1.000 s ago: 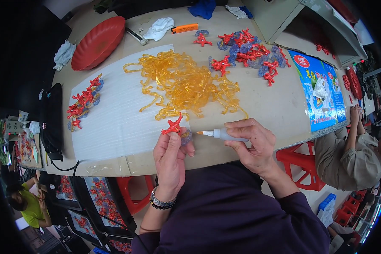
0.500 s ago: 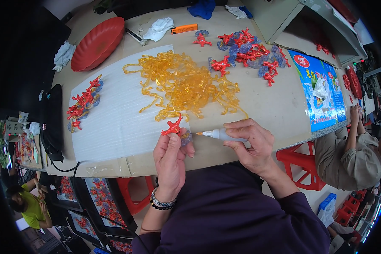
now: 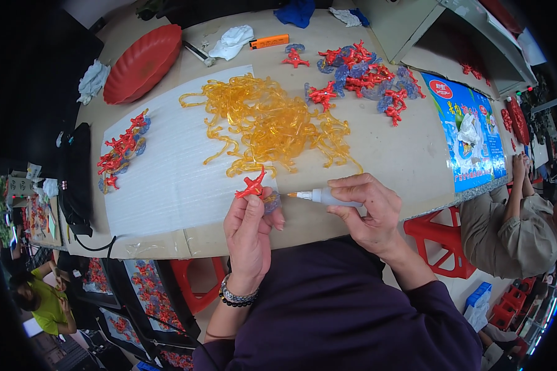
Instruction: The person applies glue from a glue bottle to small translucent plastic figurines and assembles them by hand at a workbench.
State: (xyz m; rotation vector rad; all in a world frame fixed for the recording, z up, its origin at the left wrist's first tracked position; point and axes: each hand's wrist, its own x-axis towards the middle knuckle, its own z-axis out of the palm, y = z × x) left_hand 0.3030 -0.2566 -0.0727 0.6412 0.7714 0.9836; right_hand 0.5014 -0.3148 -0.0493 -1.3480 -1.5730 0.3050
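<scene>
My left hand point(image 3: 249, 232) pinches a small red figurine point(image 3: 252, 185) with outstretched limbs, joined to a translucent bluish-purple base point(image 3: 271, 201) by the fingers. In my right hand point(image 3: 370, 207) is a white squeeze bottle point(image 3: 335, 197) with a narrow tip, held sideways. Its tip points left and ends just short of the bluish base; whether they touch I cannot tell. Beyond my hands, a heap of translucent yellow curled plastic pieces point(image 3: 266, 123) lies partly on a white foam sheet point(image 3: 167, 191).
Red figurines on bluish bases lie in a row point(image 3: 124, 151) at left and a pile point(image 3: 365, 74) at far right. A red scalloped dish point(image 3: 143, 65), white cloth point(image 3: 232, 42) and orange box point(image 3: 270, 41) are at the back. Another person point(image 3: 507, 229) sits at right, near a red stool point(image 3: 439, 241).
</scene>
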